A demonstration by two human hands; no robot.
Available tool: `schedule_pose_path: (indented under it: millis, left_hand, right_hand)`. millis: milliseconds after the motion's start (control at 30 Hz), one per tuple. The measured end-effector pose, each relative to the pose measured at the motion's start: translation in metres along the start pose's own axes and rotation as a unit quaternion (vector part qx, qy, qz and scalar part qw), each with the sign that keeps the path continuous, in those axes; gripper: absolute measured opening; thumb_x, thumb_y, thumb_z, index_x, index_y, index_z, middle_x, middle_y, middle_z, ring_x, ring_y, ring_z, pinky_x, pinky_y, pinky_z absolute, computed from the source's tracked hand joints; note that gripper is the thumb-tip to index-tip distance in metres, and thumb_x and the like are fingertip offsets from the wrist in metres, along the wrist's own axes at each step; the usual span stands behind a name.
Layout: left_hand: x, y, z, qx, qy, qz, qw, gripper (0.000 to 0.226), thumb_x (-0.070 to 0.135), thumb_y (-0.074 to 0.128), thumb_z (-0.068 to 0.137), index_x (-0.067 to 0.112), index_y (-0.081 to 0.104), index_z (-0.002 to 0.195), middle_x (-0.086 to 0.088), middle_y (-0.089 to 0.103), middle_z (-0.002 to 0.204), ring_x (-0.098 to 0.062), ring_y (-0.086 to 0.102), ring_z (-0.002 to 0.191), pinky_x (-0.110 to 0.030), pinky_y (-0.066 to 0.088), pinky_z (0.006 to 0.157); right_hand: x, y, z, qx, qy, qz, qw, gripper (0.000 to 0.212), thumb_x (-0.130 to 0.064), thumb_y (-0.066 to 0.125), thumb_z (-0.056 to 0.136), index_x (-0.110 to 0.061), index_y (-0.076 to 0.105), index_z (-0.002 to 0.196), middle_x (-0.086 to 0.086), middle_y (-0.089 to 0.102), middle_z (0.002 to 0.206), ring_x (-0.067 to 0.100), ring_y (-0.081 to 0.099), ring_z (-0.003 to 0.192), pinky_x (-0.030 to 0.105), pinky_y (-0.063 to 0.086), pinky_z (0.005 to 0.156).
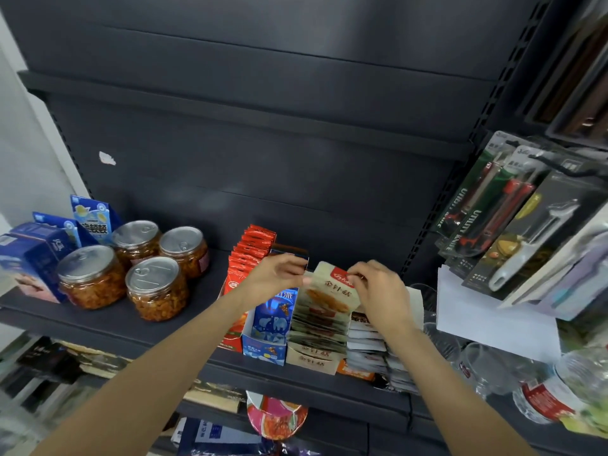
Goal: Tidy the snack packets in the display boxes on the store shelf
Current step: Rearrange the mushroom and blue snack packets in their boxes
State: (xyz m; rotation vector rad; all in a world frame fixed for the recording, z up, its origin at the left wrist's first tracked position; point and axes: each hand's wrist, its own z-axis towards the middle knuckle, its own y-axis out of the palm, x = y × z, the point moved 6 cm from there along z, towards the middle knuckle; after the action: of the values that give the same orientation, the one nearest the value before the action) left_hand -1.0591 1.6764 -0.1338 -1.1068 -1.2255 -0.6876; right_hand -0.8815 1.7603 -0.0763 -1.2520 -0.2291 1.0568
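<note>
Four display boxes stand side by side on the dark shelf (138,327): a red box (251,255) of red packets, a blue box (266,347) with a polar bear print, a beige box (312,355) of beige snack packets, and a row of white packets (368,343) on the right. A beige packet (332,292) with a red label stands raised above the beige box. My left hand (279,273) pinches its upper left edge. My right hand (378,291) pinches its upper right corner.
Several lidded jars (154,287) of orange preserve and blue cartons (36,255) fill the shelf's left part. Utility knives and peelers (513,225) hang at the right above clear glasses (477,366). White paper (487,320) lies there. More goods sit on the lower shelf.
</note>
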Motion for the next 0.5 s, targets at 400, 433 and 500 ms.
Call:
schedule_pose_path:
  millis: [400,433,500]
  left_hand:
    - [0.031,0.008,-0.013,0.036,-0.156,-0.14,0.977,0.046,0.048,0.046,0.094,0.007,0.062,0.107,-0.011,0.073,0.093,-0.02,0.07,0.082,-0.028,0.055,0.076]
    - [0.033,0.006,-0.013,0.055,-0.145,-0.169,0.973,0.045,0.045,0.047,0.095,0.005,0.062,0.108,-0.012,0.073,0.094,-0.021,0.07,0.086,-0.03,0.055,0.079]
    - [0.038,0.001,-0.016,0.09,-0.121,-0.202,0.968,0.038,0.035,0.052,0.095,0.001,0.064,0.108,-0.013,0.072,0.098,-0.019,0.069,0.09,-0.03,0.054,0.081]
  right_hand:
    - [0.002,-0.082,0.008,0.104,0.016,0.22,0.97,0.014,-0.009,0.061,0.088,-0.02,0.065,0.08,-0.008,0.067,0.082,0.002,0.059,0.079,0.008,0.043,0.064]
    - [0.003,-0.084,0.006,0.106,0.011,0.233,0.967,0.015,-0.009,0.062,0.088,-0.021,0.066,0.08,-0.009,0.066,0.082,0.002,0.06,0.08,0.009,0.043,0.066]
    - [0.005,-0.086,0.002,0.105,0.0,0.255,0.961,0.019,-0.008,0.065,0.086,-0.025,0.067,0.08,-0.012,0.065,0.085,0.0,0.059,0.084,0.009,0.043,0.07]
